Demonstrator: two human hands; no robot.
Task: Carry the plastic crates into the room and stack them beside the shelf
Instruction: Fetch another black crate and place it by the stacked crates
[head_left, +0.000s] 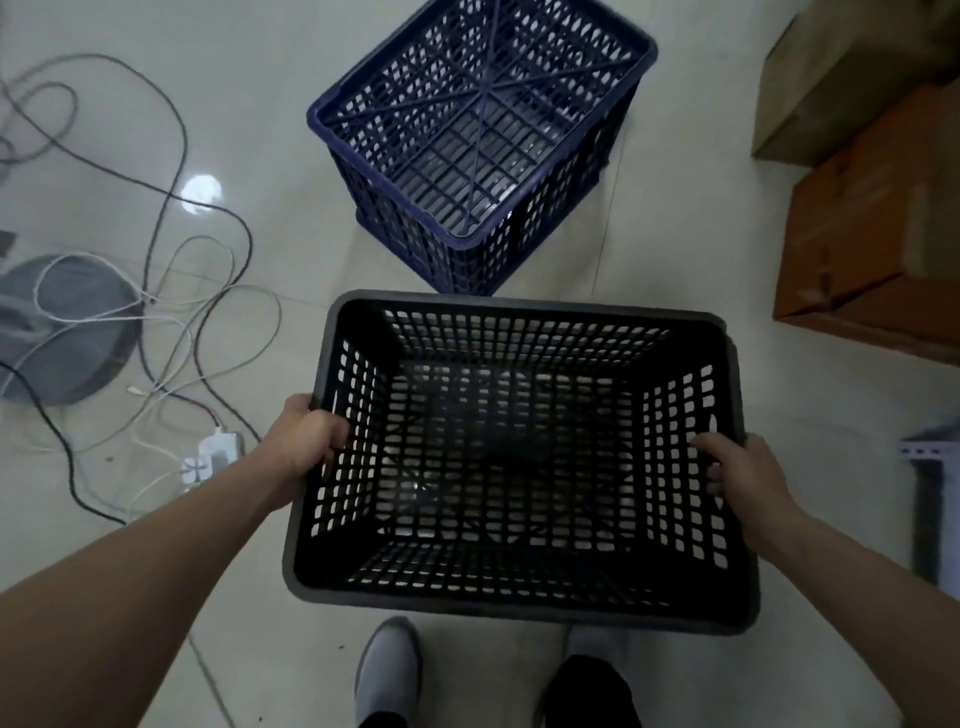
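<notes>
Black crate (519, 457) sits in my grip, held off the floor at about waist level with its open top facing up at me. My left hand (306, 441) is clamped over the left rim, fingers curled inside the perforated wall, and my right hand (743, 467) is wrapped over the right rim the same way, fingers hooked down inside. Both hands are closed tight on the crate and carry nothing else. Just ahead of it, a blue crate (483, 140) stands upside down on the pale tiled floor (260, 78), its ribbed bottom facing up, turned at an angle to the one I hold. On my left I see a tangle of cables (171, 291) running to a white power strip (213, 457), beside a round grey base (67, 332). To the right, cardboard boxes (872, 218) are stacked against the edge of view. One grey shoe (387, 670) shows below the crate.
</notes>
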